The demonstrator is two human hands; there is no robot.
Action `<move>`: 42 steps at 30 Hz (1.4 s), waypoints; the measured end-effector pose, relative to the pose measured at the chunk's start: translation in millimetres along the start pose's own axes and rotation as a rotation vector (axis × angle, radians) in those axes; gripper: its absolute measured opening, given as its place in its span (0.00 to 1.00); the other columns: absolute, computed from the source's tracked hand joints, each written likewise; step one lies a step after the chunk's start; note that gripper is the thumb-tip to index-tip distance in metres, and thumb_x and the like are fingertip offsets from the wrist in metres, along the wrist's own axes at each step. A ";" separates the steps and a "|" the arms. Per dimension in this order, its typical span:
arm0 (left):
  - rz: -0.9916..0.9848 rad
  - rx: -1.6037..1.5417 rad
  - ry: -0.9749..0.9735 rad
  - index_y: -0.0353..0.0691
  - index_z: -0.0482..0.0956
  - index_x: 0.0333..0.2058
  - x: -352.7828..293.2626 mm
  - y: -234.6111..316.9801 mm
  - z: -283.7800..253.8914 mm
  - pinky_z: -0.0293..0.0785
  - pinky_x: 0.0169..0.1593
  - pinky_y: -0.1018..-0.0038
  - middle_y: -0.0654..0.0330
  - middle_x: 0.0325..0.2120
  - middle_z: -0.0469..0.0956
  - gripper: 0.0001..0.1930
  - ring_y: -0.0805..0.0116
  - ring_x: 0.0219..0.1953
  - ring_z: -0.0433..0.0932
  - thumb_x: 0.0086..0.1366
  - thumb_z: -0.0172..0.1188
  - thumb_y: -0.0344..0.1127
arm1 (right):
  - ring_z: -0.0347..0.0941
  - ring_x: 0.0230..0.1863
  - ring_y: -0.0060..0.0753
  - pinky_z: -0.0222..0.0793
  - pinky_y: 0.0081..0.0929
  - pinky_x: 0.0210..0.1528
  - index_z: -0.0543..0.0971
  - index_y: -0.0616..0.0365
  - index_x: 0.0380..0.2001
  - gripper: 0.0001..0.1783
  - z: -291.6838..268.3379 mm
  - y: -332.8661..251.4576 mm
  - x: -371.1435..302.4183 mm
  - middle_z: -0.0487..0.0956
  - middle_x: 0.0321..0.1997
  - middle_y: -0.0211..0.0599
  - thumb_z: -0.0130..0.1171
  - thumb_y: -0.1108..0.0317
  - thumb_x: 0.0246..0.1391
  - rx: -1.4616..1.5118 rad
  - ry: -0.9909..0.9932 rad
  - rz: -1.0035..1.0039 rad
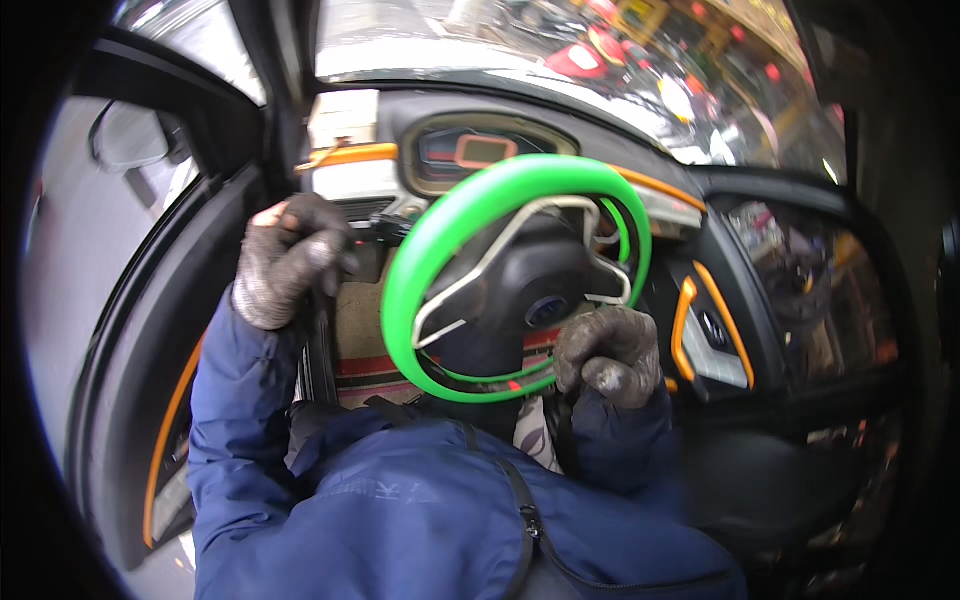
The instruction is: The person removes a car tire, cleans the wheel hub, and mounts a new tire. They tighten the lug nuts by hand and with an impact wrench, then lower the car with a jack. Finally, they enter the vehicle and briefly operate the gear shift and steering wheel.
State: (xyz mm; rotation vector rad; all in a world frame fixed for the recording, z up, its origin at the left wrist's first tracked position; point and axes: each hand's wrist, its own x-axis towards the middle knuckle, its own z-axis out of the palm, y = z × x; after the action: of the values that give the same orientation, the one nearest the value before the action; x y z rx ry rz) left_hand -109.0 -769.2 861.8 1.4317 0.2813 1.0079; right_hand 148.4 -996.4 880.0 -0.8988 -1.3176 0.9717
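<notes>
Gripping green steering wheel, right hand.

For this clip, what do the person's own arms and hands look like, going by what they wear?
Both hands wear grimy grey-brown work gloves with a knitted texture: the left hand and the right hand. The palms and fingertips look darker and worn shiny. Both arms are covered by blue jacket sleeves, puffy and creased. A dark zipper runs down the jacket front.

Two gloved hands, one steering wheel
</notes>
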 end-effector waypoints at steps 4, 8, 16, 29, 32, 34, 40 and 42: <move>0.111 0.068 -0.064 0.31 0.70 0.31 16.4 -5.1 4.6 0.68 0.24 0.78 0.54 0.20 0.76 0.18 0.74 0.16 0.69 0.56 0.61 0.43 | 0.72 0.22 0.25 0.71 0.22 0.25 0.74 0.68 0.34 0.09 -37.6 23.8 -67.7 0.76 0.23 0.41 0.56 0.74 0.48 0.054 0.188 -0.051; 0.068 0.293 -0.054 0.29 0.71 0.34 27.2 -20.0 -3.3 0.62 0.22 0.84 0.55 0.21 0.76 0.21 0.76 0.16 0.69 0.57 0.60 0.47 | 0.71 0.18 0.23 0.67 0.21 0.20 0.74 0.63 0.32 0.11 -81.5 42.4 -139.6 0.75 0.19 0.37 0.59 0.66 0.50 0.050 0.542 -0.043; 0.077 0.607 0.079 0.34 0.72 0.33 67.6 -40.7 -12.0 0.67 0.42 0.78 0.61 0.30 0.72 0.09 0.74 0.35 0.71 0.66 0.50 0.34 | 0.70 0.18 0.21 0.63 0.17 0.19 0.74 0.61 0.32 0.18 -185.2 74.2 -251.3 0.73 0.18 0.32 0.62 0.56 0.49 -0.075 1.033 0.121; 0.451 1.292 -0.020 0.28 0.73 0.41 192.7 44.1 92.0 0.77 0.45 0.71 0.54 0.39 0.71 0.09 0.65 0.41 0.74 0.62 0.53 0.23 | 0.67 0.15 0.22 0.60 0.18 0.16 0.74 0.61 0.31 0.08 -254.8 159.5 -252.3 0.73 0.19 0.32 0.53 0.67 0.53 0.370 1.245 0.064; 0.587 1.732 -0.163 0.28 0.73 0.42 221.1 59.8 82.4 0.77 0.47 0.69 0.51 0.43 0.71 0.11 0.62 0.42 0.74 0.60 0.54 0.21 | 0.66 0.16 0.24 0.59 0.19 0.15 0.75 0.59 0.33 0.08 -252.7 166.1 -259.1 0.72 0.19 0.34 0.53 0.67 0.53 0.472 1.323 -0.022; 0.540 1.814 -0.083 0.28 0.72 0.44 234.1 68.9 68.3 0.76 0.49 0.66 0.49 0.45 0.70 0.12 0.58 0.44 0.74 0.61 0.52 0.21 | 0.66 0.16 0.25 0.59 0.19 0.15 0.75 0.60 0.33 0.08 -251.9 169.1 -260.2 0.72 0.19 0.34 0.53 0.67 0.53 0.498 1.303 0.036; 0.177 0.873 0.167 0.26 0.62 0.55 244.9 57.8 59.2 0.62 0.62 0.63 0.42 0.53 0.66 0.21 0.51 0.57 0.65 0.67 0.44 0.32 | 0.67 0.16 0.24 0.59 0.20 0.15 0.75 0.60 0.33 0.10 -248.9 168.8 -256.2 0.72 0.19 0.33 0.55 0.65 0.52 0.551 1.275 0.040; 0.155 0.798 0.228 0.27 0.64 0.54 237.9 51.4 73.2 0.63 0.61 0.63 0.42 0.51 0.69 0.23 0.51 0.55 0.68 0.67 0.48 0.38 | 0.67 0.16 0.24 0.60 0.20 0.15 0.75 0.60 0.33 0.09 -248.7 166.8 -255.4 0.72 0.18 0.32 0.54 0.66 0.52 0.527 1.288 0.041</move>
State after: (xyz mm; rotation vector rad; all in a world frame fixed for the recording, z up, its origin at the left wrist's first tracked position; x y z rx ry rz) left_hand 60.4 -658.9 1015.9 2.0727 0.8155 1.2578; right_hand 385.0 -1173.5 620.1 -0.8579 0.0546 0.5012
